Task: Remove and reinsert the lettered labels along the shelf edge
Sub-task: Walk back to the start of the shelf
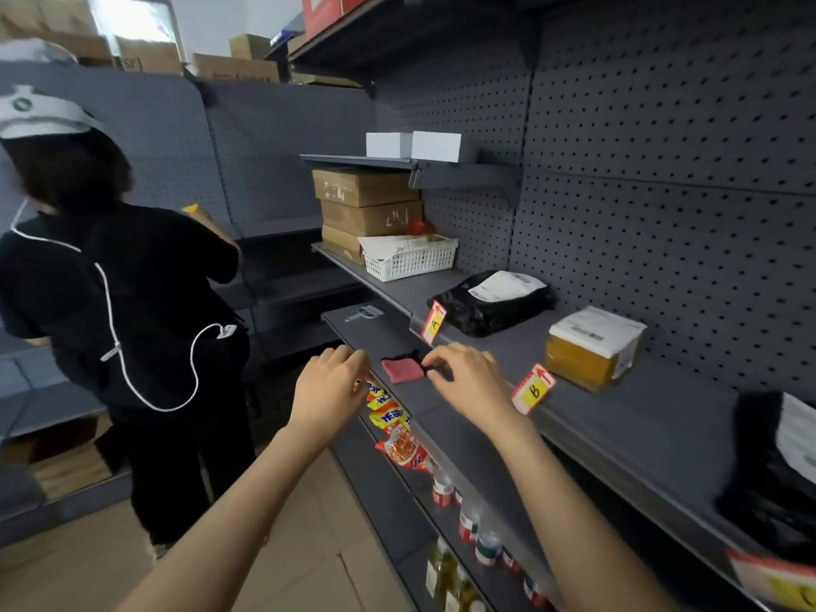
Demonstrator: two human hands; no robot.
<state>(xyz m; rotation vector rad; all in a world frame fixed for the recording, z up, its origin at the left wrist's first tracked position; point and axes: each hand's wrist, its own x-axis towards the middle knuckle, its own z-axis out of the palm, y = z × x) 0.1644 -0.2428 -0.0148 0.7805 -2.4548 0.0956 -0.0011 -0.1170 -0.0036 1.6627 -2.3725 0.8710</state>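
Two red-and-yellow labels stand in the front edge of the grey shelf (587, 424): label A (433, 322) to the left and label B (533, 389) further right. A third label (781, 580) shows blurred at the bottom right corner. My right hand (468, 377) hovers between A and B, fingers curled and apart, fingertips touching a small pink-and-black pad (402, 368) on the lower shelf. My left hand (329, 390) hangs beside it at the lower shelf's front edge, fingers bent, holding nothing that I can see.
On the labelled shelf lie a black parcel (494, 302), a yellow box (591, 348), another black bag (777, 479), a white basket (410, 257) and stacked cartons (368, 209). Snack packets (395, 428) and jars (468, 519) fill lower shelves. A person in black (128, 302) stands left.
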